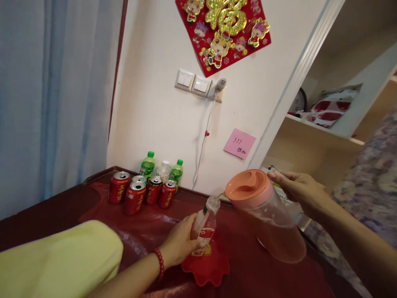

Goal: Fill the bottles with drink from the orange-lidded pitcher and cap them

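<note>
My left hand (182, 242), with a red bead bracelet at the wrist, is wrapped round a clear glass bottle (207, 231) with a red and white label. The bottle is open and leans a little to the right above a red scalloped dish (207, 269). My right hand (294, 190) grips the handle side of a clear pitcher (276, 225) with an orange lid. Tilted left, the pitcher holds brownish liquid, and its spout is at the bottle's mouth, where a thin stream shows.
Several red cans (135, 198) stand at the table's back left, before green-capped bottles (148, 165). A yellow cloth-like item (68, 256) covers the near left. Behind the table (149, 231) is a wall with a hanging white cord (203, 145); shelves (322, 128) are at the right.
</note>
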Motion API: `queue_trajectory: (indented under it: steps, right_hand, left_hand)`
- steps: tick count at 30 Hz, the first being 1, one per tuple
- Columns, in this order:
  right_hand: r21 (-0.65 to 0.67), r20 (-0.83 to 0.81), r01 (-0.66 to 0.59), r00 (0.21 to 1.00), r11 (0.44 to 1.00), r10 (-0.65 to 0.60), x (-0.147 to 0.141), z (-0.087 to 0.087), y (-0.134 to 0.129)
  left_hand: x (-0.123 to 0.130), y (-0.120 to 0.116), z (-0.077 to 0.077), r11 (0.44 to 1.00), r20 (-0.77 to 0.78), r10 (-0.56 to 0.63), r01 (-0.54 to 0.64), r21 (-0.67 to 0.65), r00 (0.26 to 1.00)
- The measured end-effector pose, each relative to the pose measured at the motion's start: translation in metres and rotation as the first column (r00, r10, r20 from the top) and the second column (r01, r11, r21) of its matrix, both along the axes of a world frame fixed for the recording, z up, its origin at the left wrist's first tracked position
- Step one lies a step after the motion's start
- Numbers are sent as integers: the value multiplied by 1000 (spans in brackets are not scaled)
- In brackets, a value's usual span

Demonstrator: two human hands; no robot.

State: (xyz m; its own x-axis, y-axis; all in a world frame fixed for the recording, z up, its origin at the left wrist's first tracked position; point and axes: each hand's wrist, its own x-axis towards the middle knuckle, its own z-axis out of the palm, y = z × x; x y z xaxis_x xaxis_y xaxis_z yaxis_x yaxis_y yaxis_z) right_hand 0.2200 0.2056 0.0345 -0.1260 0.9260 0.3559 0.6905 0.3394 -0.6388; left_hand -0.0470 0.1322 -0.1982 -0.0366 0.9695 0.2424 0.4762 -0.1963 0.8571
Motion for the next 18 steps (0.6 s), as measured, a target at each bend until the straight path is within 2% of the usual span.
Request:
queue_trajectory:
  steps: [7,16,18]
  right_hand:
    - [23,19,33,999,999,-33,-8,5,-10]
    - [8,2,-14,1000,1000,14,-6,4,-7]
    - [47,25,-30,999,998,29,-5,4,-7]
  left_hand:
    - [1,-2,2,1000,-5,11,-11,-8,1000]
    - [0,-3,2,1000,-7,1,-1,-3,1000]
    - [0,-3,2,1000,-6,3,-3,-7,1000]
